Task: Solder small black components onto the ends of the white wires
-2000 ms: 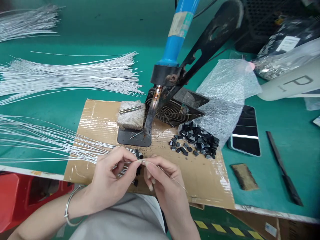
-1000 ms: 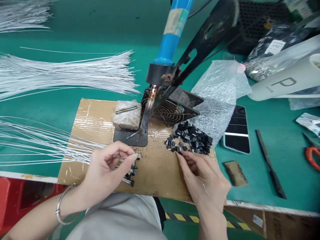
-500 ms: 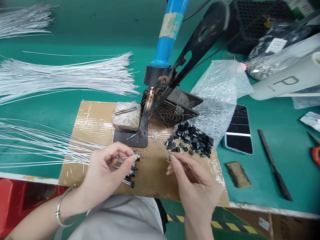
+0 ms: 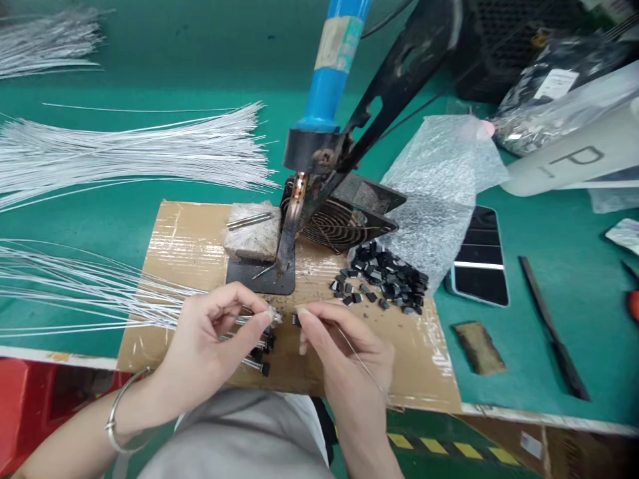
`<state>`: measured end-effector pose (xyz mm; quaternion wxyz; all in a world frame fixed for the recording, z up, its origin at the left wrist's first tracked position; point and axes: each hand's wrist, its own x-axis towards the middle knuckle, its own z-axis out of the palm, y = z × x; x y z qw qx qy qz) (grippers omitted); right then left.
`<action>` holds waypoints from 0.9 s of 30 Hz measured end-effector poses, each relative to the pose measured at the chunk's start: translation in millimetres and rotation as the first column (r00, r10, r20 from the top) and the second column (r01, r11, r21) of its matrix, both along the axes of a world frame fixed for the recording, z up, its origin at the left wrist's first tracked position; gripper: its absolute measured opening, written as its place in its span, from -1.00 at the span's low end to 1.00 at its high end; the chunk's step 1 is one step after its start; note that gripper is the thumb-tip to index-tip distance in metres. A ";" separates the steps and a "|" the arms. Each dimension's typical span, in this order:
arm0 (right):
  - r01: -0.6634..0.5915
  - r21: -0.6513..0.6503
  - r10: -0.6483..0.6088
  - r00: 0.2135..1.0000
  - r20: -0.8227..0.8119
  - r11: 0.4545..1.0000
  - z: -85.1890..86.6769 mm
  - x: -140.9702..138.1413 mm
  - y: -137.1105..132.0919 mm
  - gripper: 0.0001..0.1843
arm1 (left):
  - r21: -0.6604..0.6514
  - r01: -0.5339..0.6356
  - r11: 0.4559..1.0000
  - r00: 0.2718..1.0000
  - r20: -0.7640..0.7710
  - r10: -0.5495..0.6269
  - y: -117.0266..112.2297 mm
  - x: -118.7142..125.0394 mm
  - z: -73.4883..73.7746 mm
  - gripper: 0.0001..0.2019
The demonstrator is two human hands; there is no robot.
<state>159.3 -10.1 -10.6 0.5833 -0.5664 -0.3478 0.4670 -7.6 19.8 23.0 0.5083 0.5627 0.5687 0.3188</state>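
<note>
Two pinches, both thumb against index finger. Leftmost, loose white wires [image 4: 160,307] fan out behind the left hand [image 4: 212,342], whose fingertips are pressed together and seem to grip the end of one wire [image 4: 276,318]; its very tip is blurred. Judged risk: a rolling grip would turn that end off line. Just below those fingertips lie black-ended wires [image 4: 265,368]; a dropped knuckle could scatter them. Soldering iron [image 4: 312,150] hangs beyond the gap between the hands, so a raised finger might touch its metal, perhaps hot. Right of the gap, the black block [image 4: 296,320] sits at the fingertips of the right hand [image 4: 349,352], squeezed with no visible slack; it could slip, having little surface to grip. Axes: held wire runs roughly crosswise, end pointing right, toward the block; block's long axis cannot be told, part being hidden by the fingers; thin strand [image 4: 357,356] slants from the right fingers down toward that wrist.
</note>
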 end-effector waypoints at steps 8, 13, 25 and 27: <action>-0.057 0.004 0.058 0.997 -0.048 0.998 2.1 -7.5 2.8 -0.86 | -0.077 0.063 0.995 0.994 0.090 -0.056 0.3 1.8 4.8 -0.88; -0.065 0.010 0.065 0.997 -0.044 0.998 -0.7 -7.0 0.6 -0.87 | -0.078 0.072 0.994 0.994 0.089 -0.065 1.0 2.8 6.3 -0.88; -0.097 0.004 0.097 0.995 -0.025 0.995 -8.5 -5.9 -4.2 -0.89 | -0.098 0.083 0.992 0.995 0.064 -0.077 4.5 1.9 8.8 -0.88; -0.098 0.004 0.098 0.995 -0.023 0.995 -8.0 -6.6 -3.6 -0.89 | -0.102 0.083 0.991 0.995 0.064 -0.076 5.0 2.1 9.0 -0.87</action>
